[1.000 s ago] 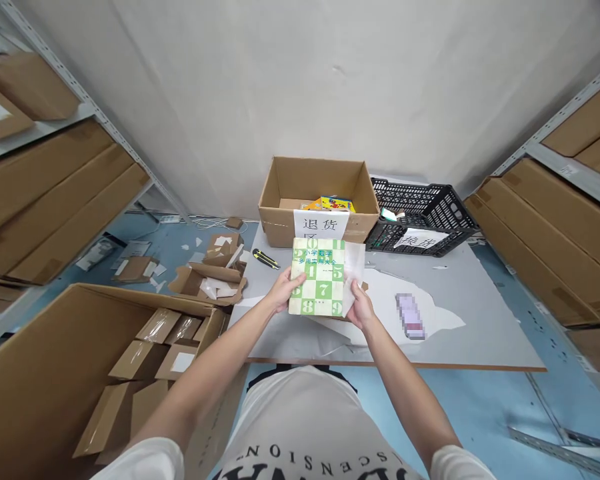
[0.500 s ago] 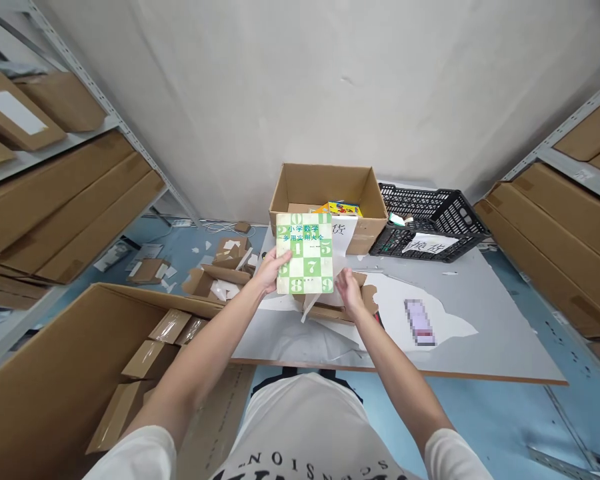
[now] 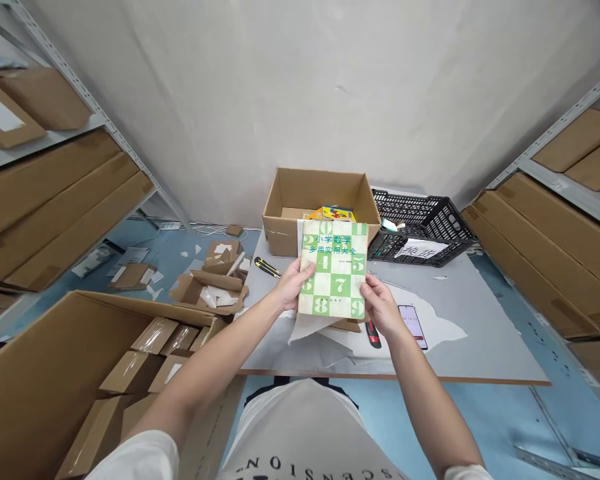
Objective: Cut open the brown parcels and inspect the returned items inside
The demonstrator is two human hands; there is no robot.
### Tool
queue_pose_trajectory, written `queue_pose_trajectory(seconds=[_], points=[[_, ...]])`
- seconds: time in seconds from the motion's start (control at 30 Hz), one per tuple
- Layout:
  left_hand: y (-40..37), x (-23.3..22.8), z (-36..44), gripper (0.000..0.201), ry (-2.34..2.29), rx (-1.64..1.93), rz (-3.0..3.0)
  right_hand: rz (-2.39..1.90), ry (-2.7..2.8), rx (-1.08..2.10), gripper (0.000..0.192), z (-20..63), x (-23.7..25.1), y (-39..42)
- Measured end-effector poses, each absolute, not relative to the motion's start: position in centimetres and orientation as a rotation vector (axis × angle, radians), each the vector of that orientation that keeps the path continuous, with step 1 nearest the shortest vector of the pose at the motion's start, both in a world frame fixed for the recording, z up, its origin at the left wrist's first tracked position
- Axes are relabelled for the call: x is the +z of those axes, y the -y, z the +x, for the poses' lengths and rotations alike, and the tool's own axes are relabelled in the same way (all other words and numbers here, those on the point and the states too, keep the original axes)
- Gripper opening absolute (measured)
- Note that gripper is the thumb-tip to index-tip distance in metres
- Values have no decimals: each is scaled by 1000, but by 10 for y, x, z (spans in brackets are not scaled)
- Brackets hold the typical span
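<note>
A green-and-white checkered book (image 3: 333, 273) with large numerals on its cover is held up over the table, front facing me. My left hand (image 3: 293, 283) grips its left edge, thumb on the cover. On the right edge, my right hand (image 3: 379, 301) is closed around the lower part. Partly hidden beneath the book lies an opened cardboard piece (image 3: 347, 325) on white paper. A red-and-black box cutter (image 3: 373, 335) rests just below my right hand, and a phone (image 3: 413, 327) lies to its right. Left of the book is a yellow-and-black cutter (image 3: 267, 267).
Behind the book stands a cardboard box (image 3: 285, 237) with colourful books inside. A black plastic crate (image 3: 430, 227) with a paper label sits beside it. At lower left, a large carton (image 3: 25, 373) holds several small boxes. Opened boxes (image 3: 215, 283) lie beyond it. Shelves flank both sides.
The book has shifted right in view. My right hand came up from the opened cardboard below and took hold of the book's right edge. My left hand kept its grip.
</note>
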State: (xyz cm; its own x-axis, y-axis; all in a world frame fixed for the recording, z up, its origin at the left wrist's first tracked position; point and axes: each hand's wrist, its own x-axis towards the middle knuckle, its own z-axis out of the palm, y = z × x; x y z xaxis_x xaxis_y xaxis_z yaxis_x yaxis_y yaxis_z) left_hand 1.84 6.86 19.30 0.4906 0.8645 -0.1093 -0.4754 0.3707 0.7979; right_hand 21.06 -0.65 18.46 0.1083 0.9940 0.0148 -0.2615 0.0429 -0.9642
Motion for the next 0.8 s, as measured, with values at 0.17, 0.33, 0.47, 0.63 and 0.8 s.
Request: queue_pose_trajectory(seconds=[0.17, 0.33, 0.47, 0.63, 0.8], points=[[-67, 185, 41, 49, -546, 879, 798, -1073, 759, 1172, 39, 213, 176, 12], [-65, 171, 47, 63, -608, 941, 921, -1100, 709, 1023, 41, 219, 166, 6], [-53, 168, 46, 78, -766, 1052, 1182, -1140, 760, 894, 39, 226, 170, 2], [-37, 178, 57, 83, -919, 884, 1544, -1198, 937, 766, 39, 217, 183, 0], [-33, 186, 71, 86, -787, 1009, 1472, -1321, 1252, 468, 38, 198, 192, 0]])
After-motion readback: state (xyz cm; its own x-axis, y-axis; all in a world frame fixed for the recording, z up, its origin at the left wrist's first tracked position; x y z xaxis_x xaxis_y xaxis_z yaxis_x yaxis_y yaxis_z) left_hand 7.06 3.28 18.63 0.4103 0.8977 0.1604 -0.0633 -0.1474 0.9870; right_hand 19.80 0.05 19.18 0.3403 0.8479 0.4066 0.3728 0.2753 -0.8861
